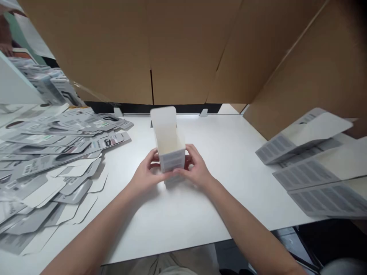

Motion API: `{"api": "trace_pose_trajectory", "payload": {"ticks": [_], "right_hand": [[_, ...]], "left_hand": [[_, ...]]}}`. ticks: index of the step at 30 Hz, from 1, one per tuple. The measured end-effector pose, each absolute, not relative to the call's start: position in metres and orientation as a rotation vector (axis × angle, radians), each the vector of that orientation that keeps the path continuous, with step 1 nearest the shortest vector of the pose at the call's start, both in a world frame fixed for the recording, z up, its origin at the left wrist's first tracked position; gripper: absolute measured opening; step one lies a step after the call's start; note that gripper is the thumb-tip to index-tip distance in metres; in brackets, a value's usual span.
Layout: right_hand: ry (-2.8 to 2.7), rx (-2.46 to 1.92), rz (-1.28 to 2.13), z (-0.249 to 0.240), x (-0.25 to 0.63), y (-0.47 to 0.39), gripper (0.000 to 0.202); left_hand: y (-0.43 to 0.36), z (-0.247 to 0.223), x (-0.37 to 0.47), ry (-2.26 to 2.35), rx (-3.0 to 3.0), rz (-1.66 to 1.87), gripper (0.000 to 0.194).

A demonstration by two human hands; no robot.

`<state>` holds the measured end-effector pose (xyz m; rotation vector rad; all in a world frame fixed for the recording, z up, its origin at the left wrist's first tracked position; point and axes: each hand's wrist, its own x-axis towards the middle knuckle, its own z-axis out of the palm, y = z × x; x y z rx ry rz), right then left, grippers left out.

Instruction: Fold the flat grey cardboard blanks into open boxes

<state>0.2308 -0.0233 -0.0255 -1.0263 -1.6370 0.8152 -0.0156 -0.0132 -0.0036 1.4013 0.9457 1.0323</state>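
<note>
A small grey-and-white carton (172, 159) stands upright at the middle of the white table, its top open and a tall white flap raised at the back. My left hand (147, 172) grips its left side, thumb across the front. From the right, my right hand (196, 166) closes round the other side, and the two thumbs nearly meet on the front panel. The white inside of the carton shows from above; its bottom is hidden from me.
Flattened printed cartons (63, 152) lie heaped on the left. Several opened cartons (309, 175) with raised flaps stand at the right. A cardboard wall (183, 53) closes off the back and right side. Behind it at far left, a person's hand (7, 49) shows near stacked boxes (47, 82).
</note>
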Motion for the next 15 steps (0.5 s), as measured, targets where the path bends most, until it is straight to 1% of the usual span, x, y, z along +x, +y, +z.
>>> {"api": "trace_pose_trajectory", "payload": {"ticks": [2, 4, 7, 8, 12, 15], "right_hand": [[-1.651, -1.029, 0.977, -0.016, 0.232, -0.023, 0.083], [-1.678, -1.061, 1.052, -0.006, 0.238, -0.026, 0.073], [-1.636, -1.175, 0.984, 0.003, 0.257, -0.042, 0.065], [-1.59, -1.214, 0.94, 0.002, 0.267, -0.052, 0.064], [-1.278, -1.371, 0.719, -0.012, 0.326, -0.111, 0.071], [-1.02, -1.606, 0.459, -0.021, 0.381, -0.164, 0.089]], "left_hand": [[-0.016, -0.005, -0.014, 0.912, 1.456, 0.961, 0.076], [-0.018, -0.007, -0.012, 0.877, 1.436, 0.95, 0.082], [-0.018, -0.01, -0.012, 0.865, 1.435, 0.956, 0.097], [-0.018, -0.011, -0.012, 0.876, 1.449, 0.954, 0.097], [-0.016, -0.015, -0.013, 0.966, 1.452, 0.936, 0.077], [-0.015, -0.017, -0.013, 1.016, 1.434, 0.923, 0.075]]}}
